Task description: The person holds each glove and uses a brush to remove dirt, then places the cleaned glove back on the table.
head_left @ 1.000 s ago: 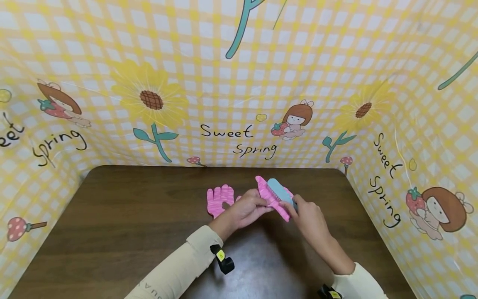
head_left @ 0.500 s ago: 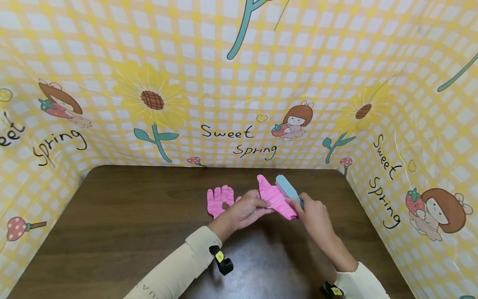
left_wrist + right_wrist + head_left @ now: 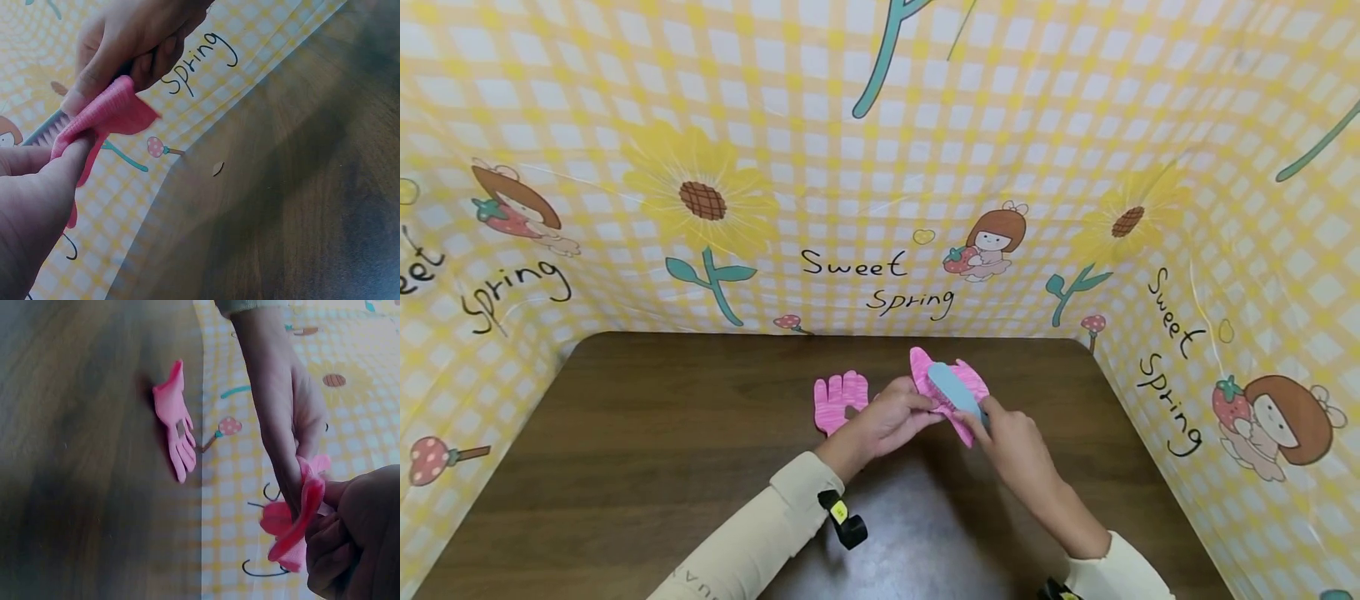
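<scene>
Pink knit is pinched between thumb and fingers of the left hand (image 3: 891, 421); this is the held glove (image 3: 922, 377), raised above the table (image 3: 625, 467), toward two o'clock from that hand. The right hand (image 3: 1018, 446), between three and four o'clock of the left, has its fingers curled round the handle of a blue brush (image 3: 955, 387), its head pointing toward ten o'clock across the glove; exact bristle contact is unconfirmed. Assessment: the glove should be light, limp and not fragile, liable to fold under the bristles; a firm pinch close to the brushed area, knit drawn taut, is advisable. The brush appears stiff, best held by its handle. Farther out, between nine and ten o'clock of the left hand, a second glove (image 3: 831, 404) lies on the table, bearing a dark patch (image 3: 852, 412).
</scene>
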Tool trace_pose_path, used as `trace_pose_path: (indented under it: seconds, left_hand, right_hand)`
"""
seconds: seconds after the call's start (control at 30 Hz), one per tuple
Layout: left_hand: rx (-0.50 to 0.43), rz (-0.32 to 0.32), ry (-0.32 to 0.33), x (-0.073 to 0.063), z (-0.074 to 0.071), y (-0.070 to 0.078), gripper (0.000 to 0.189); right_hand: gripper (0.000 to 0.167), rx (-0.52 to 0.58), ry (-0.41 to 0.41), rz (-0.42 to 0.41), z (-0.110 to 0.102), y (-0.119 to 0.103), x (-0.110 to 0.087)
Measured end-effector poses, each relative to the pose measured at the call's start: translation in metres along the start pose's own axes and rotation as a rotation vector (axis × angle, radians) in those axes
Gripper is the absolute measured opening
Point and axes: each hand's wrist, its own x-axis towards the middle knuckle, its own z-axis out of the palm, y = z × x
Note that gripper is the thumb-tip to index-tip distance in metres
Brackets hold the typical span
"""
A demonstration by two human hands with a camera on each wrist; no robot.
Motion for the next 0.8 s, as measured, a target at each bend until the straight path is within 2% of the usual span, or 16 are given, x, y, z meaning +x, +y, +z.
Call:
trace_pose_path:
  seconds: [0.13, 0.37, 0.67, 0.8]
  left_hand:
    - [0.009, -0.004, -0.008, 0.000, 0.001, 0.000, 0.059]
    - [0.009, -0.010, 0.025, 0.000, 0.001, -0.003, 0.060]
    - [0.031, -0.019, 0.001, -0.001, 0.002, -0.003, 0.059]
    - [0.026, -0.020, 0.016, -0.001, 0.002, -0.004, 0.059]
  right_hand:
    - [0.031, -0.041, 0.063, 0.013, 0.000, 0.002, 0.001]
    - [0.033, -0.040, 0.137, -0.002, 0.002, 0.012, 0.004]
    - [0.035, -0.012, 0.064, 0.133, -0.001, 0.026, 0.010]
    - [0.037, -0.007, 0.049, 0.155, -0.003, 0.028, 0.012]
